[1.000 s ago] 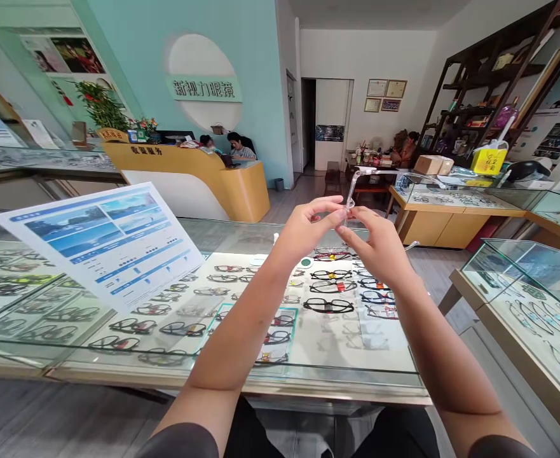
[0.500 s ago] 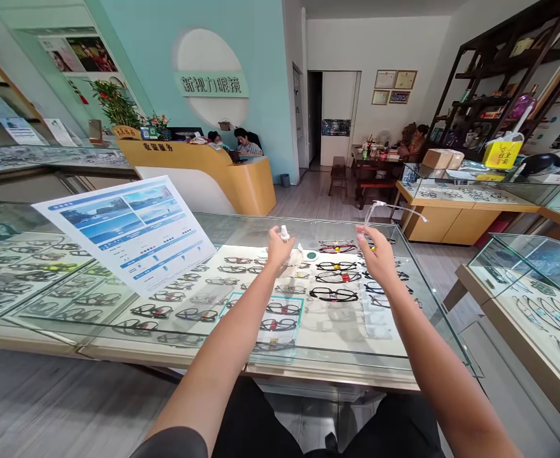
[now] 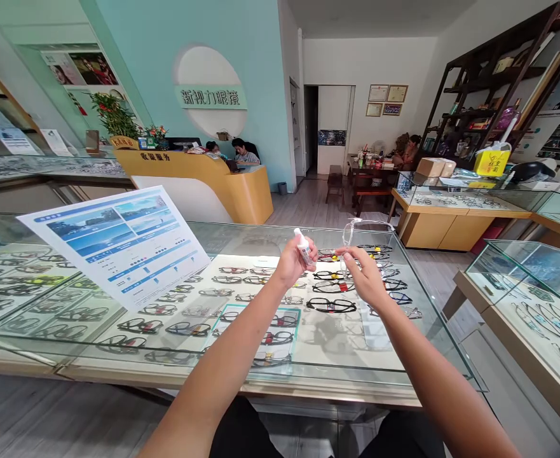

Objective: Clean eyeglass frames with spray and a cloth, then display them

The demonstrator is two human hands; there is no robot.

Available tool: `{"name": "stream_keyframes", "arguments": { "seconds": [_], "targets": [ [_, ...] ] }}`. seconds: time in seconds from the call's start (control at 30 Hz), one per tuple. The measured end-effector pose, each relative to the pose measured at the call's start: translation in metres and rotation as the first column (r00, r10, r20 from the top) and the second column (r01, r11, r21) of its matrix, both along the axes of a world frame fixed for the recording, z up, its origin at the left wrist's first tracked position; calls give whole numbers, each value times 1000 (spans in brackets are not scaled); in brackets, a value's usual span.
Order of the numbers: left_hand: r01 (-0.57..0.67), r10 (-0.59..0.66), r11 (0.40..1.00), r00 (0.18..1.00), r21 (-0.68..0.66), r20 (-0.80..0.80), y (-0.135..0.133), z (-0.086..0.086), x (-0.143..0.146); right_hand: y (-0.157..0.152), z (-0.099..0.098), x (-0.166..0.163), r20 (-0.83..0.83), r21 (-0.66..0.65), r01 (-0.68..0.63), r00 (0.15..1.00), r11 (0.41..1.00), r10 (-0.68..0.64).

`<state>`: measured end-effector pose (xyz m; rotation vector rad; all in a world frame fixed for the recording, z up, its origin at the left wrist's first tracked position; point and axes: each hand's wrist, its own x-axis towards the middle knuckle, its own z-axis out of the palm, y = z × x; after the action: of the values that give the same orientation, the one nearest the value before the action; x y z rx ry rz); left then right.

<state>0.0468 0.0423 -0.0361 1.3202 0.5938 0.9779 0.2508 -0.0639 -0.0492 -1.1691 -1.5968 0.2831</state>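
My left hand is closed around a small white spray bottle, its top leaning up and to the left and a printed label facing me. My right hand pinches a pair of clear-framed eyeglasses by the thumb and fingertips. One temple of the glasses sticks out to the right. Both hands are above the glass display counter, bottle and glasses a short distance apart. Under the glass lie rows of spectacle frames.
A printed sheet stands tilted on the counter at left. More glass cases are on the right, with a yellow bag farther back. People sit behind the reception desk and at a dark table.
My left hand has turned the bottle so its label shows, and moved right. My right hand has brought the glasses left, closer to the bottle. The view has tilted up slightly.
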Motion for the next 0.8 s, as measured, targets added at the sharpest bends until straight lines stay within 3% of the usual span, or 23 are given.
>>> {"name": "stream_keyframes", "arguments": {
  "seconds": [0.1,0.2,0.3,0.47,0.6,0.8],
  "targets": [
    [261,-237,955,957,-139,166,-11,8,-1,-4,0,-6,11,-38,-69,997,997,70],
    [329,-293,924,936,-194,194,-12,8,-2,-6,-1,-11,20,-81,-117,993,990,119],
    [261,-241,953,961,-157,134,-11,4,2,-7,-1,-14,0,-101,-144,989,984,145],
    [24,-19,998,996,50,-93,-15,-6,10,-8,3,-18,-111,-123,-269,960,955,256],
    [18,-5,996,989,82,-150,-18,-11,13,-11,5,-22,-188,-141,-368,921,919,340],
    [55,-43,996,986,72,-162,-17,-16,16,-15,7,-25,-201,-159,-409,904,899,376]
  ]
}}
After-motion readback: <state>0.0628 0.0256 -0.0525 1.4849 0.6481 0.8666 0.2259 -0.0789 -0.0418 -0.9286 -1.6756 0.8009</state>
